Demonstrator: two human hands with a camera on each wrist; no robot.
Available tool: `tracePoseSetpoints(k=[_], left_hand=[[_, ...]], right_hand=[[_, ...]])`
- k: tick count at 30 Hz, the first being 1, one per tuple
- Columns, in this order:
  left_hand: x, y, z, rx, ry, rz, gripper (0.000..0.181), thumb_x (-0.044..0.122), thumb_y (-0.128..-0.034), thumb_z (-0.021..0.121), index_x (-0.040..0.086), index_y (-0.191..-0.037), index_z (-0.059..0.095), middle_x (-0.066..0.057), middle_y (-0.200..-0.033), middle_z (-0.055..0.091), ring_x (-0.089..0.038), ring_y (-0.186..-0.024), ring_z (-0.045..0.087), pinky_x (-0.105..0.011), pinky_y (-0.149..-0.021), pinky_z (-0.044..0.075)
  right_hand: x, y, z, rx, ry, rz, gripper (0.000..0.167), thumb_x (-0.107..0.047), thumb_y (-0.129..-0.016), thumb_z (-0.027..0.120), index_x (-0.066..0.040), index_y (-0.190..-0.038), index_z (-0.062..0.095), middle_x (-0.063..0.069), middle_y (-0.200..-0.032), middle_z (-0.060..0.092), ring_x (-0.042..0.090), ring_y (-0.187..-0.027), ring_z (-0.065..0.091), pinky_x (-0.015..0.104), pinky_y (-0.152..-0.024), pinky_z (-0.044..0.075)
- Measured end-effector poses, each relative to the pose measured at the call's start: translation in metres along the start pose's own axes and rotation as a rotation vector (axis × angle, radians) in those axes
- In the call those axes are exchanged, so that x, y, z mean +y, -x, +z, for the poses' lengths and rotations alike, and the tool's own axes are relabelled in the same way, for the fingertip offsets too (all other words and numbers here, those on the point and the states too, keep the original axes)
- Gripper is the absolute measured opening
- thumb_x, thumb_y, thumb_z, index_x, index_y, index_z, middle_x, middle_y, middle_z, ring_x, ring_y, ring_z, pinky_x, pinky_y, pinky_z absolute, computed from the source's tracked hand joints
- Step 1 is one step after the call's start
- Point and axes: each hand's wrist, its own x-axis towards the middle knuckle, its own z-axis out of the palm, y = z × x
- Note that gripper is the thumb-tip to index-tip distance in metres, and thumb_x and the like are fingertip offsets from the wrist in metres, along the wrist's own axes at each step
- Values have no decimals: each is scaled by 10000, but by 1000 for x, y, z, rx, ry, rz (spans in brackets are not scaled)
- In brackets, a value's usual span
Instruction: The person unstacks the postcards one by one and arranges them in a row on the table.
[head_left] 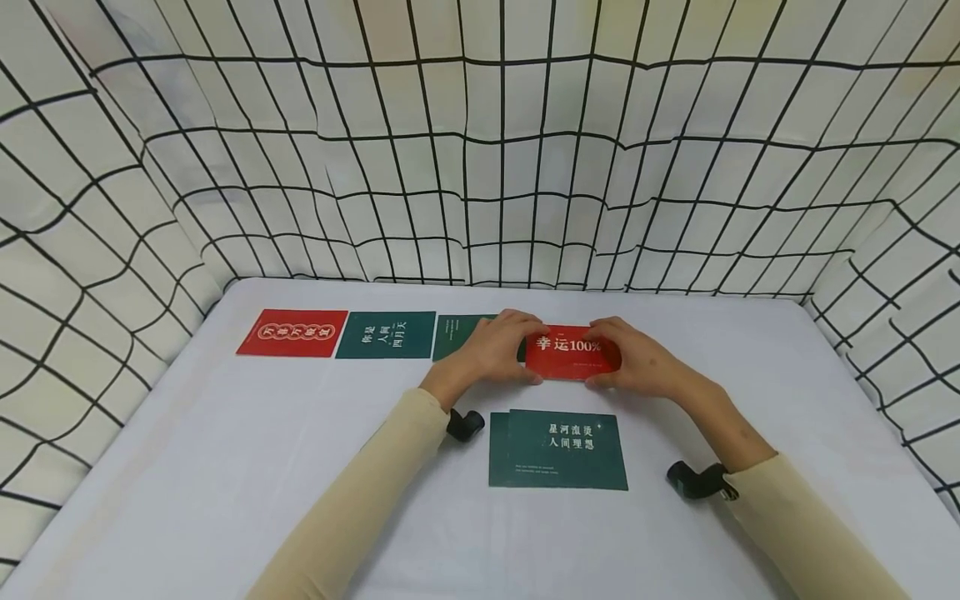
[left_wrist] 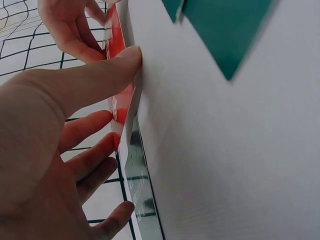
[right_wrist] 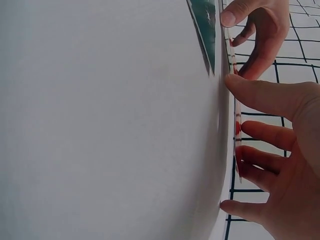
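Where the head view looks down, left hand [head_left: 491, 348] and right hand [head_left: 641, 360] pinch opposite ends of a red card [head_left: 570, 354] between thumbs and fingers, gap about one card deep. Dark green card [head_left: 457, 332] partly behind left fingers; teal card [head_left: 386, 336] and patterned red card [head_left: 292, 333] farther left. Overlapping green cards [head_left: 566, 467] on tabletop [head_left: 247, 458], nearer the person than the fingers. Left wrist view: thumb on card's edge, fingertips against red face, little finger off it. Right wrist view: similar pinch, fingers spread, little finger apart.
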Motion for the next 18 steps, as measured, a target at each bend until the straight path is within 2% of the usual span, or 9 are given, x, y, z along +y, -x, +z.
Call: tracePoseSetpoints(k=[12,18], left_hand=[[-5,-5,0,-10,17,-13,786,426,-852,844,233,-1538,512,-15,-1622,465,-236,-1534,351,-567,-1240,325],[-9,-7,0,-13,21,-5,787,437,-854,840,225,-1539,514,-20,-1620,470,-243,-1539,353,-582,-1265,290]], right_hand=[[-1,-4,-1,-4,7,-7,766,-212,-790,892,-52,-1456,551,200,-1531,480,412,-1371,503,547,-999,589],[0,-8,-1,-14,9,9,757,-192,-794,883,-57,-1460,550,195,-1549,467,404,-1388,491,558,-1034,568]])
